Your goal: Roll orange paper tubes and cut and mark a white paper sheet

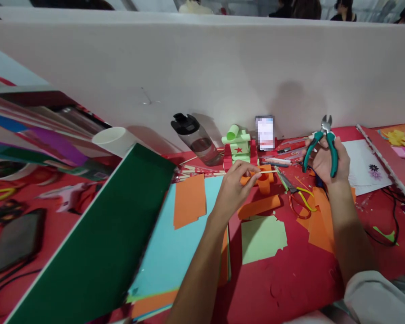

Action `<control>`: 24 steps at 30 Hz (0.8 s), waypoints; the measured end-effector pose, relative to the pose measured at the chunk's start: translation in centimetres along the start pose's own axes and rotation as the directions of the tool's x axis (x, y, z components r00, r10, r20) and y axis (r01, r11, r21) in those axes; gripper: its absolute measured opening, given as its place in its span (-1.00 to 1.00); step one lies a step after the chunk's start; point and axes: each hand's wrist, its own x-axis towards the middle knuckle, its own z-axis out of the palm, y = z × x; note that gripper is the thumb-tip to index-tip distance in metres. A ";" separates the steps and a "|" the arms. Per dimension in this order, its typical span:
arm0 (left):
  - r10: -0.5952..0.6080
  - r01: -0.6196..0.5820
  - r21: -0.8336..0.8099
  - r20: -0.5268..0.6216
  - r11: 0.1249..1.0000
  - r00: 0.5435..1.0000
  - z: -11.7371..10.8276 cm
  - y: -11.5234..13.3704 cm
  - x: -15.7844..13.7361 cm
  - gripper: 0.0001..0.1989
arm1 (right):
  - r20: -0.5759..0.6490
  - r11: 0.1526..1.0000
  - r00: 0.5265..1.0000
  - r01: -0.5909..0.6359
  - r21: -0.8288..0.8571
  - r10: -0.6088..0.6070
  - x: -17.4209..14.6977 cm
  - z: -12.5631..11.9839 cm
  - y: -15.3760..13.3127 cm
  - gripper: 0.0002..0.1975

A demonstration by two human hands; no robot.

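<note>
My left hand (240,181) pinches a thin pale stick (269,171) that points to the right. Diagonal cutting pliers (333,155) with green handles rest in my right hand (329,163), jaws upward and handles spread. Behind my left hand stands a small light-green and red paper model (239,148) with a red star. Orange rolled paper pieces (259,207) lie just below the stick. Between my hands are scissors (302,200) with yellow and red handles. A torn light-green sheet (263,238) lies nearer to me.
A dark green board (97,243) leans at the left beside blue paper (182,247) and an orange sheet (190,200). A water bottle (202,146), white cup (113,140) and phone (265,133) stand along the white partition (189,67). Orange scraps (320,225) and a cable (393,220) lie right.
</note>
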 end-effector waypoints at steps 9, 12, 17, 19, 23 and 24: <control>0.045 -0.048 -0.047 -0.057 0.998 0.997 0.1 -0.2 -0.1 -0.92 | 0.140 0.861 0.987 0.007 -0.509 0.075 -0.3 1.8 0.4 -0.64; 0.024 -0.028 -0.059 -0.063 0.998 0.998 0.1 -0.3 -0.1 -0.96 | 0.064 0.746 0.994 -0.027 -0.665 0.093 0.0 1.6 0.7 -0.63; 0.000 -0.002 -0.061 -0.030 0.998 1.000 0.1 -0.6 -0.1 -0.90 | -0.116 0.337 0.982 -0.160 -0.928 0.147 -0.1 0.5 1.0 -0.58; -0.020 0.019 -0.049 -0.004 0.999 1.000 0.1 -0.6 -0.1 -0.87 | -0.114 0.195 0.964 -0.163 -0.967 0.241 -0.3 0.4 1.4 -0.53; -0.034 0.034 -0.013 0.014 0.999 0.999 0.1 -0.5 -0.2 -0.86 | -0.113 -0.043 0.881 -0.105 -0.994 0.459 -0.3 1.2 2.9 -0.59; -0.032 0.032 -0.008 0.009 0.999 0.999 0.1 -0.5 -0.2 -0.86 | -0.124 -0.085 0.864 -0.094 -0.992 0.488 -0.3 1.5 3.4 -0.61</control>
